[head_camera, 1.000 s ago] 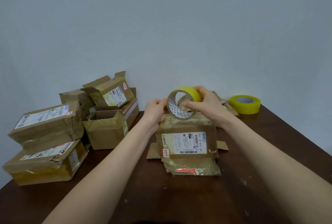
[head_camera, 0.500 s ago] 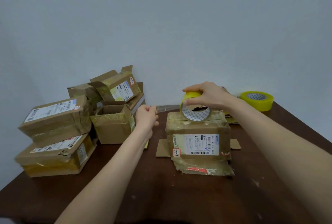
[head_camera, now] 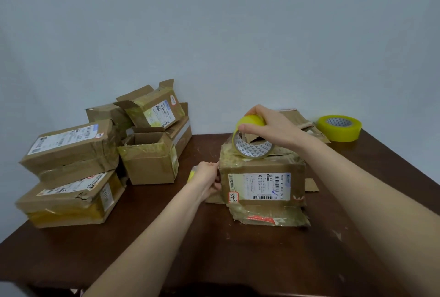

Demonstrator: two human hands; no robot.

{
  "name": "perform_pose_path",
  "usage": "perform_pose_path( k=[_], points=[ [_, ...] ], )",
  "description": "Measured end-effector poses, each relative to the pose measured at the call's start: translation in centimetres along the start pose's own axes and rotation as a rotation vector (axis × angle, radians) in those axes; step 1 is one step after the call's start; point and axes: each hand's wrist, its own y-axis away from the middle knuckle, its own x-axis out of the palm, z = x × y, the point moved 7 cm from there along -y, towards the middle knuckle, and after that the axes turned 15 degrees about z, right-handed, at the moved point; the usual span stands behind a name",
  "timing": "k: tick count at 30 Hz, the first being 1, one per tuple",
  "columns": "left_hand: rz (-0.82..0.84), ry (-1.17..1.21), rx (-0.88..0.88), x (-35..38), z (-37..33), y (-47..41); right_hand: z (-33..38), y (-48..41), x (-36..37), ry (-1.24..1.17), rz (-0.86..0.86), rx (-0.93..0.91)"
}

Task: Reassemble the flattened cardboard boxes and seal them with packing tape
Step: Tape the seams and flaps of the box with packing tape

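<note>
Cardboard box (head_camera: pixel 262 177) with a printed label on its near face is seen standing near the middle of a dark wooden surface (head_camera: pixel 214 249). A torn flap covered in old tape lies spread on the surface along its near edge. A yellow tape roll (head_camera: pixel 252 141) is held on edge on top of this box, tilted, with its patterned core facing the viewer. The right hand (head_camera: pixel 273 127) is placed over the roll, and its grip is clamped on the roll's upper rim, thumb on the near side. The left hand (head_camera: pixel 207 177) is set against the left side of the box with fingers curled; a bit of yellow shows beside it, and whether its grip is pinching anything cannot be told.

A second tape roll (head_camera: pixel 339 127) is laid flat at the far right corner, well apart from the box. Flattened cardboard (head_camera: pixel 295 120) is seen behind the right hand. At the left, two taped boxes (head_camera: pixel 71 149) are stacked, with an open box (head_camera: pixel 150 158) just beside them and further boxes piled behind.
</note>
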Motion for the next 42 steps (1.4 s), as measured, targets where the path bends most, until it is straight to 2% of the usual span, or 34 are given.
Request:
perform_pose_path(
  k=[2,4,5,6,8,10,13,15,20,23,31,34,36,39,42],
  points=[
    [-0.095,-0.282,0.076,-1.2,-1.2,0.1,0.1,0.1,0.1,0.005,0.000,-0.007],
    [-0.228,-0.611,0.326,-1.8,-4.4,1.2,0.0,0.3,0.1,0.001,-0.003,-0.010],
    [-0.170,-0.706,0.452,-0.6,-5.9,2.0,0.0,0.2,0.1,-0.006,-0.010,-0.013],
    [-0.027,-0.789,0.528,1.2,-6.7,2.6,-0.1,0.3,0.0,-0.013,-0.015,-0.015],
    [0.193,-1.021,0.553,4.7,-6.5,3.1,0.0,0.5,-0.1,-0.031,-0.002,-0.027],
    [0.202,-1.191,0.579,5.7,-5.5,2.8,-0.6,1.0,0.1,-0.125,0.032,-0.046],
    [0.155,-1.291,0.573,5.3,-5.3,2.0,-3.0,1.9,-0.3,-0.409,-0.018,-0.010],
    [0.159,-1.363,0.543,5.2,-5.3,1.9,-3.7,2.2,-0.7,-0.447,-0.075,0.004],
    [0.190,-1.540,0.423,5.3,-4.8,1.9,-2.8,2.7,-3.1,-0.245,-0.098,0.015],
    [0.191,-1.602,0.406,5.7,-5.1,2.5,-2.6,3.5,-4.7,-0.096,-0.058,0.061],
    [0.206,-1.724,0.375,5.9,-5.1,3.0,-2.2,4.6,-6.4,0.075,0.028,0.100],
    [0.133,-1.897,0.358,7.0,-5.5,2.5,-3.9,5.3,-5.9,-0.134,-0.065,0.116],
    [0.116,-1.922,0.385,9.3,-5.3,2.4,-4.7,5.7,-4.9,-0.281,-0.136,0.110],
    [0.159,-1.822,0.439,11.8,-4.4,2.3,-4.7,5.4,-4.3,-0.265,-0.179,0.092],
    [0.186,-1.786,0.491,11.3,-4.3,1.9,-4.5,5.2,-3.9,-0.284,-0.167,0.076]
  ],
)
